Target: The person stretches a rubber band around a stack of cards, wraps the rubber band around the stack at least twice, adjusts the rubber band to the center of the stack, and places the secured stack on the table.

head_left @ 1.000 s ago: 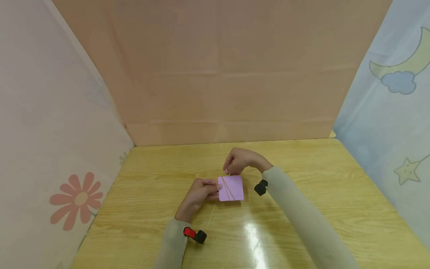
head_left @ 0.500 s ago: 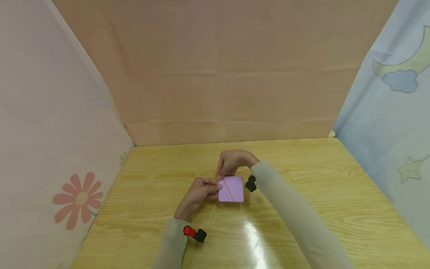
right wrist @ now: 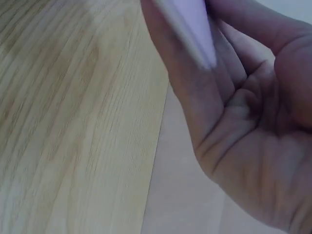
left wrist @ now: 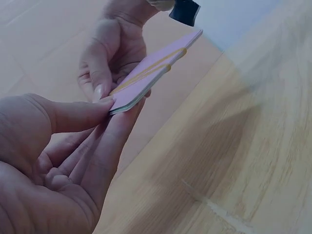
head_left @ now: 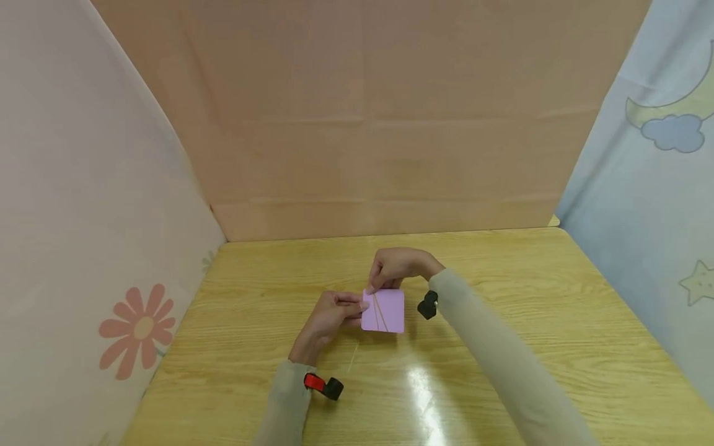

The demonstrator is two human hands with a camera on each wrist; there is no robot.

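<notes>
A pink square card (head_left: 393,310) with rounded corners and a layered edge is held above the table. A tan rubber band (head_left: 380,311) runs round it, its two strands meeting near the far edge and spreading toward the near edge. My left hand (head_left: 328,319) pinches the card's left side, thumb on top and fingers underneath. At the far left corner, my right hand (head_left: 395,265) has its thumb on the card beside the band's end. Its fingers lie behind the card in the right wrist view, where the card (right wrist: 195,29) shows only partly.
The wooden table (head_left: 251,279) reaches back to a plain tan cloth (head_left: 362,155). Printed cloths hang at the left (head_left: 67,217) and right. A thin pale strip (head_left: 352,358) lies on the table near my left wrist, and light glares nearby.
My right hand has come down from just beyond the card onto its far left corner, shifting left and then slightly right. The band's far end has slid slightly right; my left hand keeps its hold.
</notes>
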